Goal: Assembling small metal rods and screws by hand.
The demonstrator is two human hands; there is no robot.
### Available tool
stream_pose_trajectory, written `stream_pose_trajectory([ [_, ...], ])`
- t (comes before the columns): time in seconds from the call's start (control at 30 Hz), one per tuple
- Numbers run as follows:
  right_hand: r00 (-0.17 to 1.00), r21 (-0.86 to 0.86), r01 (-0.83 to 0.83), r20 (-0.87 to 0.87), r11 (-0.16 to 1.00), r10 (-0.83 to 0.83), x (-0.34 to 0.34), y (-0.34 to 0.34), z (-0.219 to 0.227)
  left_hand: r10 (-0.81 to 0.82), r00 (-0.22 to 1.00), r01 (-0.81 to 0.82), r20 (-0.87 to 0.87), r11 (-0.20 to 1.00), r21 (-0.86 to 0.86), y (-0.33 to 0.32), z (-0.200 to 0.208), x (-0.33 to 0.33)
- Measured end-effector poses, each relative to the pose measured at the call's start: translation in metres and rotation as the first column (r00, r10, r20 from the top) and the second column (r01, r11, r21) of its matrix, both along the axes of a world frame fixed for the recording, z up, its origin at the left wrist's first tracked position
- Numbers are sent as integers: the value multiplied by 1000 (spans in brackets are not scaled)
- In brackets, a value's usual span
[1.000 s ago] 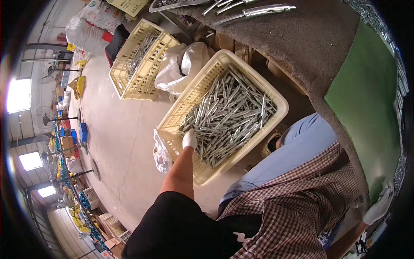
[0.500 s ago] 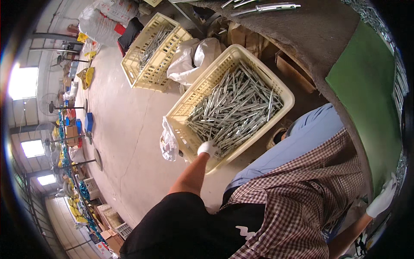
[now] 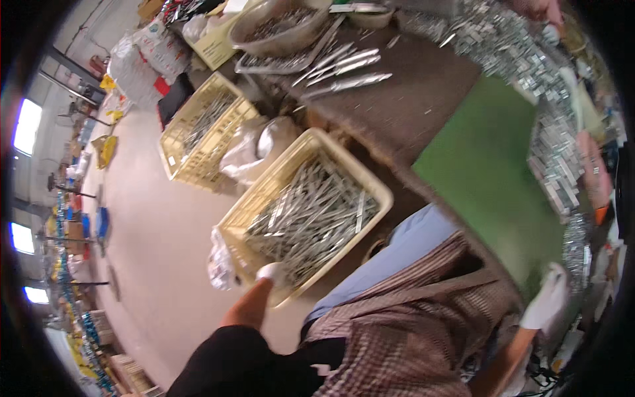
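Observation:
My left hand, in a white glove, reaches into the near corner of a cream plastic crate. It is against a heap of long, thin silvery metal pieces; blur and the pieces hide its fingers, so I cannot tell whether it holds any. My right hand, also gloved in white, lies at the near right edge of a green mat on the worktable. Its fingers are stretched out, and no object shows in them. Small silvery metal parts are piled just beyond it.
A second cream crate with similar pieces stands farther left, with a white sack between the two. Across the brown table covering lie several metal rods, near a tub of small parts. Flat metal pieces lie right of the mat.
The view has swung up and to the right, bringing more of the tabletop into sight. My left hand stays in the crate; my right hand stays by the mat's edge.

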State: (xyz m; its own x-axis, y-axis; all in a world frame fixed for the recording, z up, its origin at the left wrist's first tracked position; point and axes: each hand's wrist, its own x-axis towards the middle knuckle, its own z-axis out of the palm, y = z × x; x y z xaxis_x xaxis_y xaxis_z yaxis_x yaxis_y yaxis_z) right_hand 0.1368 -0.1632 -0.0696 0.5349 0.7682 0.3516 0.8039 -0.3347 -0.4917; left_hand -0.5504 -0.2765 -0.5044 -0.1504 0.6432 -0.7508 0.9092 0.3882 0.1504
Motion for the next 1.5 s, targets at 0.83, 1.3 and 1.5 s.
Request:
stream_pose_trajectory([
  [0.83,299,-434,-875,-133,216,945,-133,-12,245,-533,846,458,-7,719,522,183,309,185],
  [1.3,794,54,-556,-261,829,550,-34,-23,92,-912,339,142,-233,-195,970,288,519,525],
  [1.5,859,42,-243,-455,969,235,-18,-48,54,-828,333,496,-452,-254,830,331,490,600],
])
